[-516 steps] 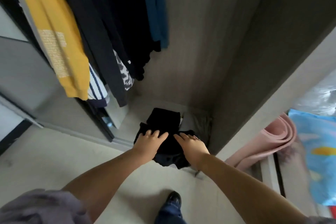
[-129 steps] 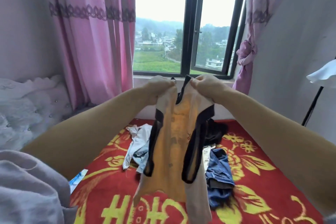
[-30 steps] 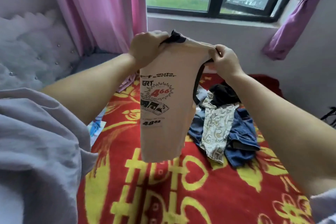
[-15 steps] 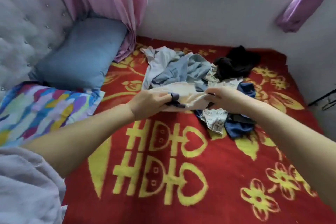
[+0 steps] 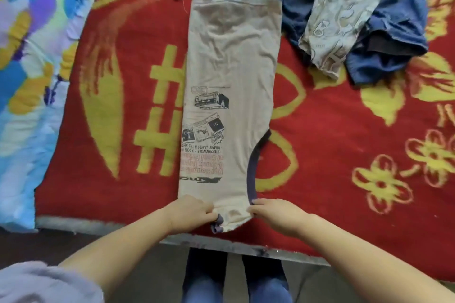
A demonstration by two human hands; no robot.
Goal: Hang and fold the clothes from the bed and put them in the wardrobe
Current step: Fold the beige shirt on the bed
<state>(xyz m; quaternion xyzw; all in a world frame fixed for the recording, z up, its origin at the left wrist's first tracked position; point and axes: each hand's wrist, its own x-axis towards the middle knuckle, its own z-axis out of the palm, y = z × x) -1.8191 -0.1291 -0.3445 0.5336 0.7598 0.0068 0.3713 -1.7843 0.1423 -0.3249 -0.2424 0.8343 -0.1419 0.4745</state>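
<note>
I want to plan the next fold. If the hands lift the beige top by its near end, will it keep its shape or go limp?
Probably limp: the beige top lies flat with soft wrinkles, so it should drape from the left hand and right hand. It looks thin, so likely light. On the fuzzy red blanket it may drag rather than slide.

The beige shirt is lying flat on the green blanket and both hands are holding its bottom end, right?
Not quite. The head view shows the beige shirt flat on a red blanket with yellow patterns, not green. The left hand and right hand do hold its near end.
</note>
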